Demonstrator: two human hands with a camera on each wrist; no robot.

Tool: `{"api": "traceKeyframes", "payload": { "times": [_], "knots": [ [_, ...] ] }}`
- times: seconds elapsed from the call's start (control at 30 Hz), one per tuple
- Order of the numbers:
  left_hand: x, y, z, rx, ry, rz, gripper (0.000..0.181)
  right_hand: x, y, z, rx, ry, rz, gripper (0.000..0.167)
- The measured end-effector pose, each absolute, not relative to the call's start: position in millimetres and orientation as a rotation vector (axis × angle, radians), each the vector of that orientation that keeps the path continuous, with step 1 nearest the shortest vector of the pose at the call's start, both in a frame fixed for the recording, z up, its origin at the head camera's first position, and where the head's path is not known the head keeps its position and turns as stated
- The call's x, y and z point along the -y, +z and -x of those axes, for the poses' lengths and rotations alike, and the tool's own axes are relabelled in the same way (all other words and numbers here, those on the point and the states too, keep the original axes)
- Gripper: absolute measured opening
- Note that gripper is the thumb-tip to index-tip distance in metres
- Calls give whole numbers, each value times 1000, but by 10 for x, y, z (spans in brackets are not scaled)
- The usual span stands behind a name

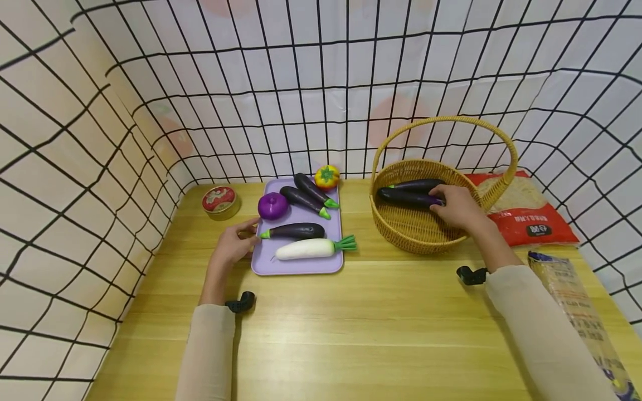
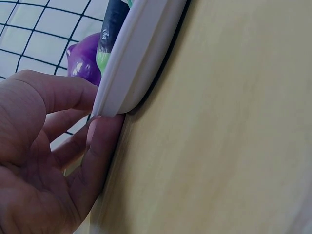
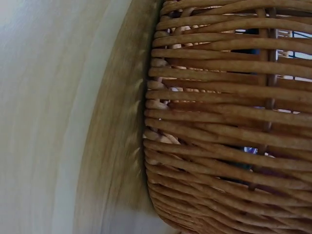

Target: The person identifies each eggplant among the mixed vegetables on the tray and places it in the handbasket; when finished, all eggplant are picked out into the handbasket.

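Item: eggplant (image 1: 401,196), dark, one. Location: inside the wicker basket (image 1: 416,240), toward its back left, in front of a second eggplant (image 1: 418,184). Long axis: roughly left to right across the basket, its right end at my fingers.

Item: my right hand (image 1: 460,207). Reaches in over the basket's right side; thumb and fingers pinch the eggplant's right end. It is the nearer hand, the eggplant's body lying leftward from it. The right wrist view shows only wicker, so firmness of grip I cannot tell.

Item: my left hand (image 1: 233,244). Well apart from the basket; thumb and fingers pinch the left rim of the tray (image 1: 296,269).

Item: tray, purple. Lies left of the basket, between it and my left hand, bare table between tray and basket. Holds a radish (image 1: 305,249) and an eggplant (image 1: 299,230) along its front, both lengthwise left to right, roughly parallel to the pinched one.
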State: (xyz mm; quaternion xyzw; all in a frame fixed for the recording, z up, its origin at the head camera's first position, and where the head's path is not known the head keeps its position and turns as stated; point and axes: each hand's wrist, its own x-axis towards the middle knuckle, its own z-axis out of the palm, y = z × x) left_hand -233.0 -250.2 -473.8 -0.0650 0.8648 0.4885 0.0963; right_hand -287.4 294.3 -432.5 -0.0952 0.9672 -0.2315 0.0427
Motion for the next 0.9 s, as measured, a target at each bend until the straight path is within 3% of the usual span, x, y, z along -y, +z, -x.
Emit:
{"api": "traceKeyframes", "payload": {
  "times": [0.57,0.9],
  "knots": [
    [2509,-4726,2308,-2546,1475,190,60,-2832,-4244,2797,-2980,-687,342,47],
    [2516,-4736,2323,-2543,1470,194,60,-2394,-4119,2511,-3034,-1130,419,33]
  ]
}}
